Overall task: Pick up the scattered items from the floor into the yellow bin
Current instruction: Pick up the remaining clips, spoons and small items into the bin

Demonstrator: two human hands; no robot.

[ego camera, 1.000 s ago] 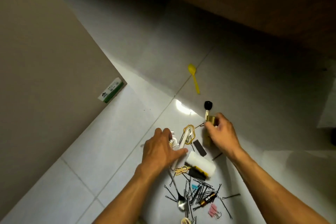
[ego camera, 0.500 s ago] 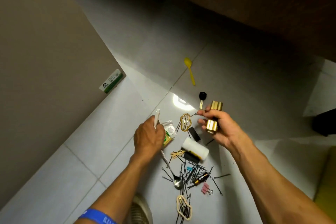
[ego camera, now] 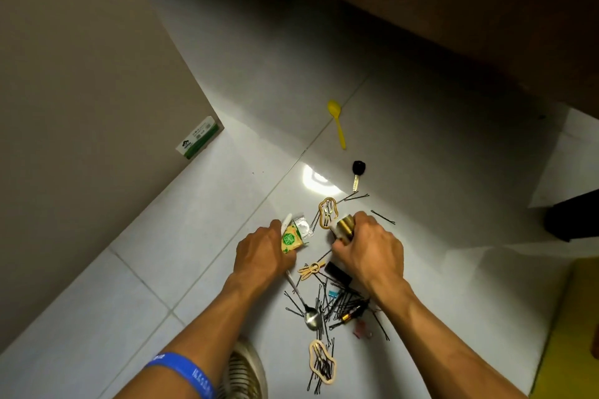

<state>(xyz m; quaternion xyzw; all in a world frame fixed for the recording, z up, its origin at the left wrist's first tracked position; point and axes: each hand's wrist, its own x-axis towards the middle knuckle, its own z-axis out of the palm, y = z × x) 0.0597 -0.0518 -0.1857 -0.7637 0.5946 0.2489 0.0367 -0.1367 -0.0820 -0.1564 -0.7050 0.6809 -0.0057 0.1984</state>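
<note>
The pale tiled floor [ego camera: 227, 204] is smooth and glossy, mirroring a lamp. The small yellow spoon [ego camera: 337, 121] looks like matt plastic. The steel teaspoon [ego camera: 311, 317] shines like polished metal. The brass-coloured cylinder [ego camera: 344, 227] has a brushed metallic sheen. The thin black hairpins [ego camera: 343, 301] look like dark wire. The yellow-green sachet [ego camera: 290, 240] is shiny foil or plastic.

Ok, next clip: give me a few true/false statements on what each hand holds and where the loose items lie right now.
1. The right hand holds a brass lock cylinder. True.
2. The yellow spoon is in the left hand's grip. False: it lies alone on the floor, beyond the pile.
3. The left hand holds a yellow-green packet and a white pen. True.
4. The black-headed key sits in the lock cylinder. False: it lies apart on the tile.
5. The metal spoon lies among black hairpins. True.
</note>
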